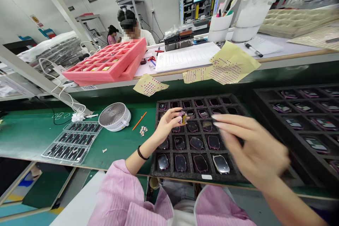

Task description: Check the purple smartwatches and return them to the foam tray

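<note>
A small purple-and-gold part (pixel 182 117) is being pinched between the thumb and fingertips of the left hand (pixel 166 126), its exact kind being too small to tell. It is being held over the upper rows of a black foam tray (pixel 199 98). The right hand (pixel 251 148), blurred, is being held open above the tray's right side, fingers extended, with nothing seen in its hold. Rounded dark device casings (pixel 200 163) are being carried in the tray's pockets. A second black tray (pixel 296 127) is being kept just beside it. A white desk fan (pixel 114 116), an orange pencil (pixel 139 120) and a clear plastic tray (pixel 71 142) are being kept on the green table (pixel 116 152), left of the hands.
</note>
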Available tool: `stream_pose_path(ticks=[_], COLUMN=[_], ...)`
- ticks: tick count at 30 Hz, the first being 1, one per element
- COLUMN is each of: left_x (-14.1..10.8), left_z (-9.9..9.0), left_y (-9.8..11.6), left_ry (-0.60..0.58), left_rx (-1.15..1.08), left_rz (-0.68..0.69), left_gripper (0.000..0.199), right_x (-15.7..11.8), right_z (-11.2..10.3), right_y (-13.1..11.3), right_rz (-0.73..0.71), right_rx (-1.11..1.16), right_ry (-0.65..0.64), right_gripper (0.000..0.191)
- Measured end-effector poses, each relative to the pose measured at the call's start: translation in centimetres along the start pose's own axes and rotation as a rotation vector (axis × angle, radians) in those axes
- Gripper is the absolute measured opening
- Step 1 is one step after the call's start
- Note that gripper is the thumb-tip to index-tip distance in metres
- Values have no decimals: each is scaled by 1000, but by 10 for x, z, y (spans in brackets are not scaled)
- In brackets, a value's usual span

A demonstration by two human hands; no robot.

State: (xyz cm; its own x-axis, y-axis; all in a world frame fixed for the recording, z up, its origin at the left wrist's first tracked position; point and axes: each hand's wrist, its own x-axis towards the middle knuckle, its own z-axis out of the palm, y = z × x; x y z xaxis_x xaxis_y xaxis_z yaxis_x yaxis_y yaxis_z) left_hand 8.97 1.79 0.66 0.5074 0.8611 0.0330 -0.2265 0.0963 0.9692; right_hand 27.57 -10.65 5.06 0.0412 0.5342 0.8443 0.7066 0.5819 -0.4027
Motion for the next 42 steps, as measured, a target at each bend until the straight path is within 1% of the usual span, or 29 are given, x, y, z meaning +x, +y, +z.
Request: stream_pose_path(ticks=[2,4,6,8,11,15,19,21,24,28,30,35,39,42], left_x=[-10,-20,-27,-33,-37,-42,-47,-49,-50,-50,-51,-52,-51,-41], left_z=[14,26,35,41,44,44,43,43,44,47,49,53,57,51], left_y=[4,5,4,1,-2,-4,-9,-11,-15,-18,-20,-24,-29,-34], left_ry=[-26,-23,-5,4,-6,-35,-64,-56,-31,-1,1,-18,18,42], left_rx=[-157,-259,-326,-373,-414,-404,-402,-425,-470,-499,-527,-602,-609,-569], left_rz=[-70,-128,-175,-200,-213,-202,-227,-245,-270,-306,-338,-365,-391,-379], left_gripper=[46,44,42,39,39,42,44,44,44,40,38,31,29,29], right_x=[-5,-15,-25,-32,-37,-36,-37,-38,-44,-54,-58,-60,-59,-58], right_z=[18,36,48,53,50,43,41,42,46,53,54,55,59,62], right_y=[6,13,20,23,24,24,22,20,16,14,14,19,28,32], right_rz=[-22,-36,-71,-102,-113,-85,-80,-107,-159,-184,-195,-198,-221,-185], right_rx=[24,71,112,133,153,191,152,109,19,-167,-223,-262,-248,-201], right_ry=[-52,-83,-69,-35,-7,-34,-36,-19,-26,-7,4,23,12,-13], right_gripper=[40,44,48,50,49,46,43,45,48,62,62,59,58,57])
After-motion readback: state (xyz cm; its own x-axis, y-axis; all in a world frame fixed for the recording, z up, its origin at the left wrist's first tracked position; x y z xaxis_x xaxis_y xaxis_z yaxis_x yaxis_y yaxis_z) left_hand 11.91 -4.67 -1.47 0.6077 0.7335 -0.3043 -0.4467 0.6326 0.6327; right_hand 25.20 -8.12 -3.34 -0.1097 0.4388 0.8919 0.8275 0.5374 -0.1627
